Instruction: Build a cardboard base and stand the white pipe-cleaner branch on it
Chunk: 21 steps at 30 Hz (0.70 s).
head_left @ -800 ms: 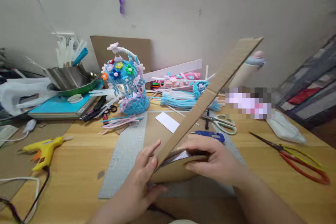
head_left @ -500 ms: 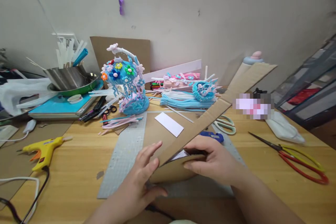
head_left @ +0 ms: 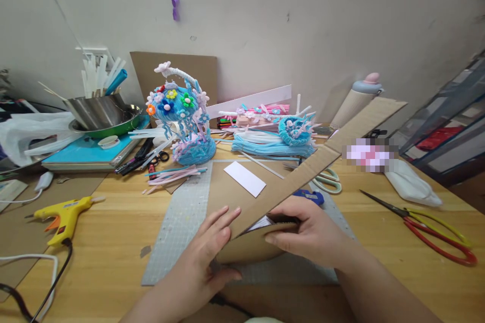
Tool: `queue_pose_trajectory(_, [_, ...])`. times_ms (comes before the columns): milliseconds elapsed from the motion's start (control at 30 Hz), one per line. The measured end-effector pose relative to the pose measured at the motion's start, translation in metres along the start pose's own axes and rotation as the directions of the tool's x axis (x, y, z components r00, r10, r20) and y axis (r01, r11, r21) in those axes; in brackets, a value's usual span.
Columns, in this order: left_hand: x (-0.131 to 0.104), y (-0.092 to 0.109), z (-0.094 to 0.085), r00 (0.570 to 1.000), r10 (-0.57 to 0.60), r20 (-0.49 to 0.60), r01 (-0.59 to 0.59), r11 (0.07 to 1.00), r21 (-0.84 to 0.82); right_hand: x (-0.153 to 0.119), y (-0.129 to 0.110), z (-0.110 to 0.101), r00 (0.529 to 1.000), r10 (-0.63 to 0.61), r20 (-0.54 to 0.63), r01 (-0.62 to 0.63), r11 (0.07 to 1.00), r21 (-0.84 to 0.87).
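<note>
A long brown cardboard strip (head_left: 303, 171) is bent round into a curve near me, its straight free end slanting up to the right. My left hand (head_left: 212, 247) is wrapped about the bend on the left, fingers on the far side and thumb below. My right hand (head_left: 306, 232) pinches the curved part between thumb and fingers. White material (head_left: 260, 223) shows inside the curve, only partly visible. Beneath lie a flat cardboard sheet (head_left: 227, 197) and a grey cutting mat (head_left: 170, 242). A white paper rectangle (head_left: 245, 178) rests on the sheet.
A yellow glue gun (head_left: 66, 217) lies at left with its cord. Red-and-yellow-handled scissors (head_left: 428, 229) lie at right; pale green-handled scissors (head_left: 328, 180) and a blue tool (head_left: 308, 197) sit behind the strip. A pipe-cleaner flower lamp (head_left: 182, 116) stands behind, near blue pipe cleaners (head_left: 269, 145).
The strip's free end has swung slightly down and to the right, uncovering more of the bottle behind it. My left fingers have shifted a little along the cardboard; the right hand keeps its pinch.
</note>
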State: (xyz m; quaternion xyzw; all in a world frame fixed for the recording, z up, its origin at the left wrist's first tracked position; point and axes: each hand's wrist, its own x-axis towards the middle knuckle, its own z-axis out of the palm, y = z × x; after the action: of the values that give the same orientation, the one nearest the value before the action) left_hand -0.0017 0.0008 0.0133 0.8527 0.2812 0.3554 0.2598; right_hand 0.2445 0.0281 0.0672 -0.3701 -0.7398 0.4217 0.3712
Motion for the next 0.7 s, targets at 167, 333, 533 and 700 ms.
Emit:
queue_pose_trajectory(167, [-0.004,-0.002,0.001,1.000,-0.023,0.018,0.022,1.000,0.006,-0.002,0.004,0.001,0.999,0.048,0.001,-0.048,0.999,-0.020])
queue_pose_trajectory(333, [-0.011,-0.008,0.004,1.000,-0.028,0.014,0.027,0.998,0.057,-0.001,0.002,0.000,0.999,0.053,0.000,-0.053,0.997,-0.058])
queue_pose_trajectory(533, [-0.013,-0.010,0.003,0.999,-0.029,0.033,0.024,0.990,0.140,0.001,0.002,0.000,0.999,0.042,-0.004,-0.042,0.995,-0.089])
queue_pose_trajectory(700, [-0.013,-0.009,-0.001,0.999,-0.036,0.036,0.029,0.982,0.184,0.002,0.003,0.000,0.998,0.059,0.011,-0.058,0.995,-0.078])
